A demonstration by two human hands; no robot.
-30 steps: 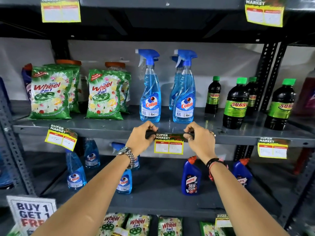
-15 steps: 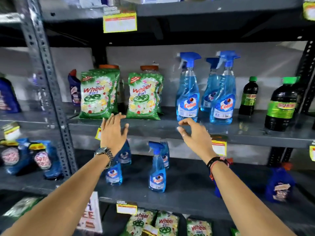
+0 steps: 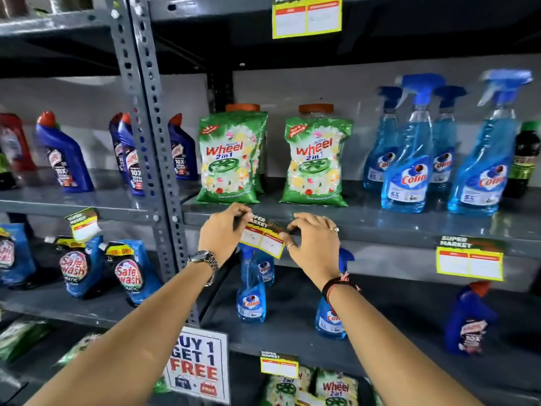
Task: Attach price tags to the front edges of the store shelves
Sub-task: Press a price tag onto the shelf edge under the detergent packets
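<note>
Price tag (image 3: pixel 262 238) tilted against the shelf edge (image 3: pixel 380 230), open gap beneath. Pinched at its top corners by left hand (image 3: pixel 220 233) and right hand (image 3: pixel 314 244), fingers curled nearly closed

Rack: grey metal shelves on a perforated upright post (image 3: pixel 146 136)
Middle shelf (image 3: pixel 380 221), right of the post: two green Wheel detergent bags (image 3: pixel 229 158) upright side by side with orange-lidded jars (image 3: pixel 316 108) behind, then blue Colin spray bottles (image 3: pixel 409 159), a dark green-capped bottle (image 3: pixel 527 159) at the far right
Middle shelf, left of the post: blue Harpic bottles (image 3: pixel 66 153), a red bottle (image 3: pixel 13 142) at the far left
Lower shelf (image 3: pixel 292 332): Colin spray bottles (image 3: pixel 251 291), one Harpic bottle (image 3: pixel 471 320), blue Safewash pouches (image 3: pixel 131 271) left of the post
Bottom level: more Wheel bags (image 3: pixel 336 388), partly visible
</note>
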